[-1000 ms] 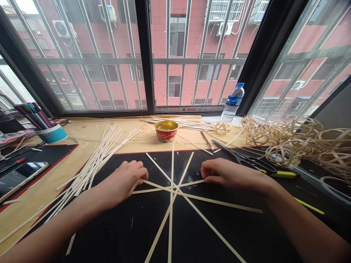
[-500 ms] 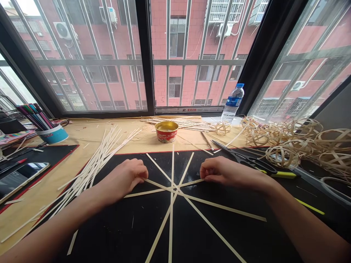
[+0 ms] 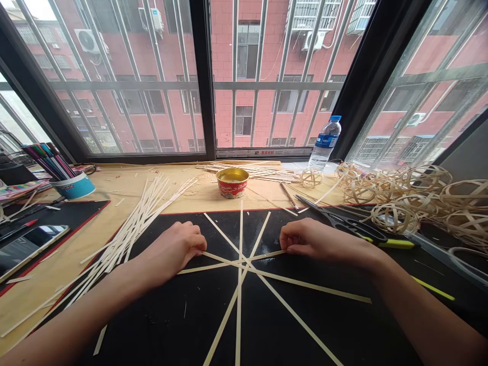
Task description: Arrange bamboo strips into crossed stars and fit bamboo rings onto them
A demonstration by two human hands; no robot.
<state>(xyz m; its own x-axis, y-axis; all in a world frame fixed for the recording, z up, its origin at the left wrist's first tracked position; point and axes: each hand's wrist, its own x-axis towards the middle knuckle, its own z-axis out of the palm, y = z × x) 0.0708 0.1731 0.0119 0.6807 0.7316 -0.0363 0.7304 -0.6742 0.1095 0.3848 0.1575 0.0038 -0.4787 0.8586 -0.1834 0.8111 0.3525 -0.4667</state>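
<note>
Several thin flat bamboo strips cross like a star on the black mat (image 3: 152, 325). My left hand (image 3: 186, 243) pinches the upper left end of one bamboo strip (image 3: 316, 286), which runs through the crossing to the lower right. On the other side, my right hand (image 3: 303, 237) has its fingers closed on the right end of another bamboo strip (image 3: 267, 255). That strip slants down leftward past the crossing, below my left fingers. The remaining strips, such as the near-vertical strip (image 3: 238, 325), lie untouched between my hands.
Loose strips (image 3: 133, 229) are heaped at left, near a phone (image 3: 34, 249) and a pen cup (image 3: 74, 187). Behind the mat stand a red tin (image 3: 232, 184) and a water bottle (image 3: 324, 145). Scissors (image 3: 343, 221) and woven bamboo balls (image 3: 396, 216) lie at right.
Both hands keep their pinch and hardly move. The strip in my right hand seems to have slid slightly rightward; the whole view has shifted a little.
</note>
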